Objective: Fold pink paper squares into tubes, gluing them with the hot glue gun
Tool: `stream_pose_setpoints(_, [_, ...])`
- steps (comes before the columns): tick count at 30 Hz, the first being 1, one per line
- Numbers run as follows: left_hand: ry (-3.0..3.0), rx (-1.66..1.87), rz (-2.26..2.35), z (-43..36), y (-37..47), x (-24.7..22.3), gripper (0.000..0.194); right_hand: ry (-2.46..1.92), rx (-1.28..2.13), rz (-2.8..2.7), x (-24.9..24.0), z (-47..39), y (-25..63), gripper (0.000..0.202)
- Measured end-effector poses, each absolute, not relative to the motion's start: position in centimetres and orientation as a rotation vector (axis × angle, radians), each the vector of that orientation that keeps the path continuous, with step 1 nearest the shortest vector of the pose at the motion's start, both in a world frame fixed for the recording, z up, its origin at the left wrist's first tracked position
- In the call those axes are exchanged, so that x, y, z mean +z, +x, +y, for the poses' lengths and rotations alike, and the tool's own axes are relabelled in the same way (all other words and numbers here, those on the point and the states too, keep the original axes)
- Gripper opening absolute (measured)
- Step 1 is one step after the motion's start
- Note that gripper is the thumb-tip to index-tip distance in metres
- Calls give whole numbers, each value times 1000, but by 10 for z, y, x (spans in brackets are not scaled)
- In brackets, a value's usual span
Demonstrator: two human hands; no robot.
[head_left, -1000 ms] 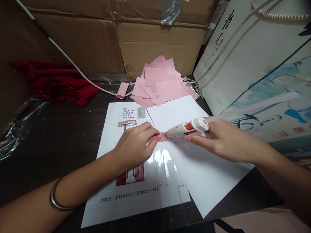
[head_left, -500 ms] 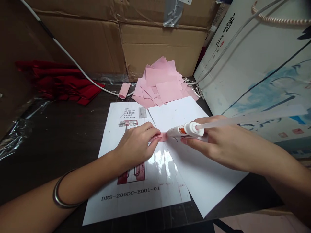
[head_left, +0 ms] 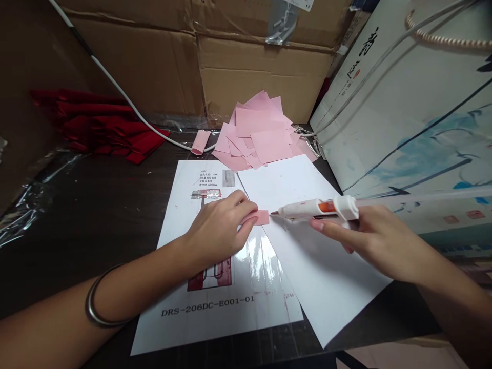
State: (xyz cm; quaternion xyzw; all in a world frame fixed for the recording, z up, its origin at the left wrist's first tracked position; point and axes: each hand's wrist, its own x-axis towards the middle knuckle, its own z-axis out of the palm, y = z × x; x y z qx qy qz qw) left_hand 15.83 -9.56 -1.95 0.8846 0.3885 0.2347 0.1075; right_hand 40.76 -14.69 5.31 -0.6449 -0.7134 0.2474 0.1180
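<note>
My left hand [head_left: 225, 221] pinches a small folded piece of pink paper [head_left: 263, 217], whose right end sticks out past my fingertips. Under that hand lies a printed sheet [head_left: 169, 266] with a drawing and the lettering DRS-206DC-E001-01. My right hand [head_left: 369, 236] is closed around a white hot glue gun [head_left: 307, 209] with an orange part on its side. A long translucent glue stick [head_left: 407, 200] runs out of its back end. The gun's nozzle points left, just short of the pink paper's end. Beneath the gun is a blank white sheet [head_left: 319, 287].
A pile of pink paper pieces [head_left: 261, 123] lies at the back, with a rolled pink piece [head_left: 200, 142] left of it. Folded red pieces [head_left: 103, 125] are heaped at the left. Cardboard [head_left: 265, 77] walls the back; a white cable [head_left: 126, 97] crosses the table [head_left: 96, 205].
My right hand has drawn the glue gun to the right, so its nozzle has come away from the pink paper. My left hand keeps its pinch. The view has shifted slightly.
</note>
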Motion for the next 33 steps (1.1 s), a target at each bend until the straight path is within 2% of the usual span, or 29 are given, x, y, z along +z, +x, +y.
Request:
stream_pose_setpoints(5, [2586, 719, 1115, -97, 157, -18, 19, -1790, 829, -1859, 27, -154, 419, 34])
stream_pose_setpoints(9, [2661, 681, 1079, -99, 157, -17, 26, -1690, 604, -1819, 9, -139, 423, 32])
stream_pose_setpoints(14, [2804, 684, 1078, -102, 157, -15, 31, -1742, 487, -1794, 4, -121, 427, 38])
stream_pose_setpoints(21, [2873, 902, 1063, -101, 158, -15, 35, -1931, 340, -1851, 7, -137, 435, 48])
stream_pose_setpoints(25, [2811, 1087, 1009, -100, 158, -15, 35, -1890, 263, -2008, 10, -160, 437, 43])
stream_pose_setpoints(29, [2535, 1204, 890, -100, 160, -11, 30, -1841, -196, -2098, 22, -195, 430, 62])
stream_pose_setpoints(31, [2400, 1215, 830, -101, 161, -8, 29, -1838, -246, -2099, 30, -208, 421, 56])
stream_pose_setpoints(33, [2311, 1218, 776, -103, 161, -7, 28, -1669, -105, -2102, 39, -209, 408, 41])
